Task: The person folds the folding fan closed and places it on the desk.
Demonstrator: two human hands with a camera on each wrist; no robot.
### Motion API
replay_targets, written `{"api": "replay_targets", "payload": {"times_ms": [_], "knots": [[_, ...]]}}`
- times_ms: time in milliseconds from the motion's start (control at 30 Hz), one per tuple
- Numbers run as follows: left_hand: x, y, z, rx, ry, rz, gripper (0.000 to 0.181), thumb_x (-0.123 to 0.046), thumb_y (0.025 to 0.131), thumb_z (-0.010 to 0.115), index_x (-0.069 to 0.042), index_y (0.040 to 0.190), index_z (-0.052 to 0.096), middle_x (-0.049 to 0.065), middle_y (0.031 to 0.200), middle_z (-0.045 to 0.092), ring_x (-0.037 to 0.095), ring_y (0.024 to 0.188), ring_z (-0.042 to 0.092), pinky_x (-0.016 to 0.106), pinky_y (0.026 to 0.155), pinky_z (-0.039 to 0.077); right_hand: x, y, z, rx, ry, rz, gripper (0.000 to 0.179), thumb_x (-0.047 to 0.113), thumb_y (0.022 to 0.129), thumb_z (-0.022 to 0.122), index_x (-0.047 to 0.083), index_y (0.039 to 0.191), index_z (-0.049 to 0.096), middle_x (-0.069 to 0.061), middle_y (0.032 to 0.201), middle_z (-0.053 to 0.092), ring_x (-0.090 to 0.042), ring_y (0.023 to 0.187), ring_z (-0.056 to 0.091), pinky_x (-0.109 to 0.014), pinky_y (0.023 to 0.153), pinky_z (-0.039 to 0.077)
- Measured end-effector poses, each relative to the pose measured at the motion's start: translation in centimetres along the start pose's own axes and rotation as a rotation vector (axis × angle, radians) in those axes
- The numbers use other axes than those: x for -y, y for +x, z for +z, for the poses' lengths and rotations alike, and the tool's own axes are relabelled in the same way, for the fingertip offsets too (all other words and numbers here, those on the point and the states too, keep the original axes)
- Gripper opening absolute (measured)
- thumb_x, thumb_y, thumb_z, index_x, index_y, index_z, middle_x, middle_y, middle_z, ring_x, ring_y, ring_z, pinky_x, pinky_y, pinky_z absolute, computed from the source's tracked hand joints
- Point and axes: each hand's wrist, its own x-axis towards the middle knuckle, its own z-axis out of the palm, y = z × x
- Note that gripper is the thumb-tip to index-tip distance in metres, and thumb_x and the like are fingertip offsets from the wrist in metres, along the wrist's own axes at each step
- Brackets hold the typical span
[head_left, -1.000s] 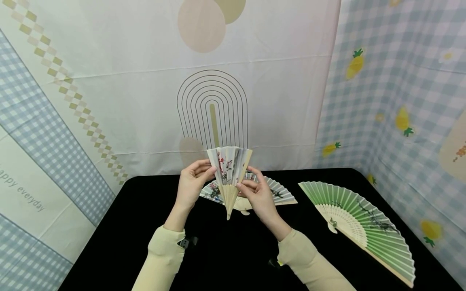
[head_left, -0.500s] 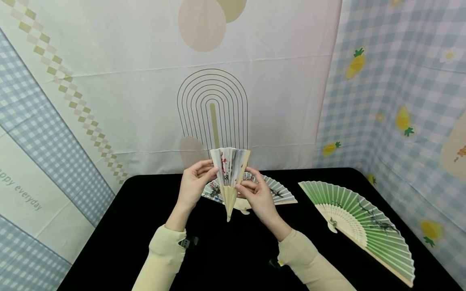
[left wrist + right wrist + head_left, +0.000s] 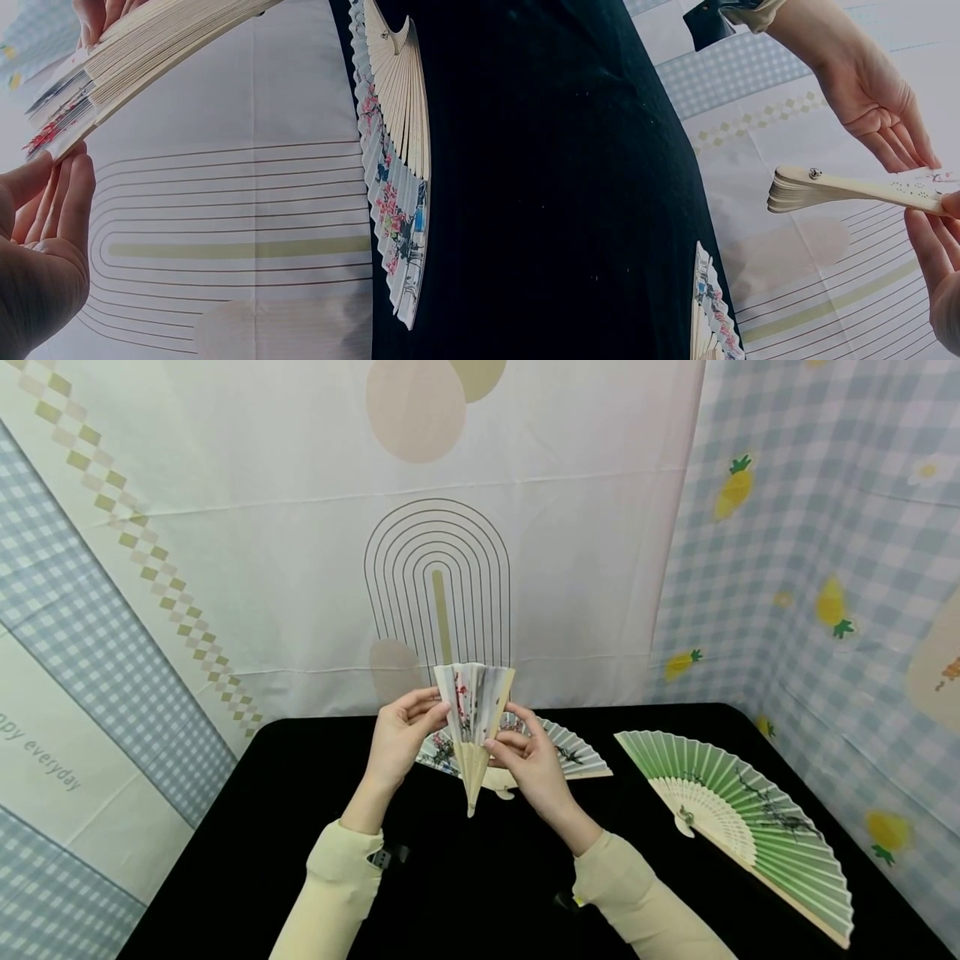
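A partly spread white folding fan [image 3: 468, 710] with red blossoms is held upright above the table, its pivot end pointing down. My left hand [image 3: 396, 739] pinches its left edge between thumb and fingers. On the opposite edge, lower down, my right hand [image 3: 531, 764] pinches the outer rib. In the left wrist view the bare ribs of the fan [image 3: 172, 56] lie close together. The right wrist view shows the pivot end of the fan [image 3: 815, 184], with its metal rivet. Behind the hands, a spread white floral fan [image 3: 577, 756] lies on the table, partly hidden.
A spread green fan [image 3: 780, 827] lies on the right side of the black-covered table [image 3: 247, 860]. A white printed cloth [image 3: 585, 568] hangs behind the table. Blue checked cloth [image 3: 757, 635] hangs along the right side.
Over the last second the held fan has narrowed slightly, as its left edge and my left hand moved a little to the right. My right hand has barely moved.
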Motion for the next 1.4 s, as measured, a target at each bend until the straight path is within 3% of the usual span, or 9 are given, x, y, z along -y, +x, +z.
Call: {"api": "replay_targets", "payload": {"times_ms": [367, 633, 800, 1067, 1400], "knots": [[-0.33, -0.1, 0.15, 0.005, 0.048, -0.015, 0.033, -0.013, 0.086, 0.068, 0.003, 0.114, 0.062, 0.019, 0.097, 0.066, 0.025, 0.087, 0.067, 0.035, 0.076, 0.055, -0.01, -0.06, 0.13, 0.022, -0.001, -0.009, 0.057, 0.006, 0.087, 0.065, 0.013, 0.136, 0.038, -0.026, 0.098, 0.063, -0.028, 0.085, 0.066, -0.043, 0.072, 0.056], [-0.35, -0.21, 0.0, 0.042, 0.032, -0.056, 0.036, -0.015, 0.088, 0.065, 0.003, 0.119, 0.06, 0.023, 0.104, 0.064, 0.024, 0.09, 0.066, 0.039, 0.081, 0.053, -0.05, -0.07, 0.21, 0.029, 0.02, 0.017, 0.057, 0.005, 0.088, 0.064, 0.013, 0.138, 0.037, -0.026, 0.101, 0.063, -0.029, 0.087, 0.065, -0.044, 0.073, 0.055], [-0.63, -0.36, 0.01, 0.063, 0.033, -0.065, 0.039, -0.019, 0.088, 0.066, 0.002, 0.12, 0.06, 0.02, 0.11, 0.063, 0.025, 0.09, 0.066, 0.044, 0.083, 0.051, -0.06, -0.04, 0.25, 0.023, 0.026, 0.032, 0.057, 0.006, 0.088, 0.064, 0.014, 0.138, 0.036, -0.026, 0.102, 0.063, -0.028, 0.088, 0.065, -0.044, 0.073, 0.055], [-0.86, -0.41, 0.0, 0.061, 0.081, -0.09, 0.041, -0.025, 0.085, 0.07, -0.005, 0.12, 0.062, 0.016, 0.103, 0.065, 0.024, 0.091, 0.066, 0.046, 0.083, 0.051, 0.06, -0.11, 0.16, 0.035, 0.038, 0.055, 0.058, 0.007, 0.089, 0.063, 0.016, 0.139, 0.035, -0.025, 0.102, 0.063, -0.027, 0.088, 0.065, -0.044, 0.075, 0.055], [-0.91, -0.44, 0.04, 0.06, 0.101, -0.087, 0.041, -0.025, 0.085, 0.07, -0.003, 0.119, 0.062, 0.016, 0.102, 0.066, 0.024, 0.089, 0.066, 0.038, 0.078, 0.054, -0.08, -0.07, 0.01, 0.047, 0.039, 0.058, 0.058, 0.006, 0.089, 0.063, 0.014, 0.139, 0.034, -0.024, 0.101, 0.063, -0.025, 0.087, 0.065, -0.047, 0.075, 0.054]]}}
